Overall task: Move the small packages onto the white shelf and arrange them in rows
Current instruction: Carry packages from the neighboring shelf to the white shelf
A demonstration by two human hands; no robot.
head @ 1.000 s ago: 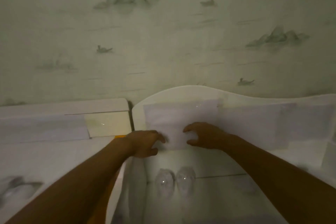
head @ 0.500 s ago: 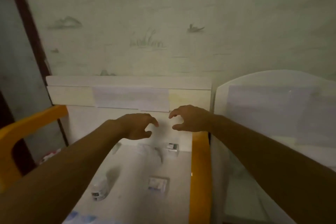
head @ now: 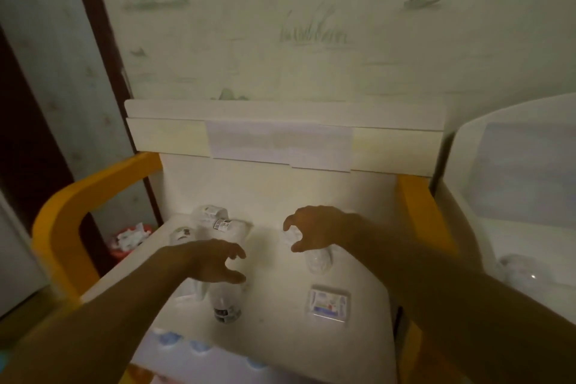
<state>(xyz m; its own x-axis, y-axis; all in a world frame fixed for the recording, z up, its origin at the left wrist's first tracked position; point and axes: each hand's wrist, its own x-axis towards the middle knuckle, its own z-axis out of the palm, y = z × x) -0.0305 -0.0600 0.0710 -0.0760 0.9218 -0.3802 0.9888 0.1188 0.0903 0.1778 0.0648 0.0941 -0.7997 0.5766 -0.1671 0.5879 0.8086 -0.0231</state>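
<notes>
A white tabletop (head: 274,330) framed by orange side rails (head: 417,212) carries small clear plastic packages. Several labelled ones (head: 215,220) cluster far left; a flat rectangular packet (head: 328,305) lies near right

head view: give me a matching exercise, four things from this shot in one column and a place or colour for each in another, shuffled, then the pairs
Things
1. flat rectangular package
2. side rail
3. red bin
4. right hand

Places or colours
A. orange
B. on the floor past the left rail
C. lying flat on the white surface, front right
D. fingers curled over a clear package

Pairs: 1-C, 2-A, 3-B, 4-D
</notes>
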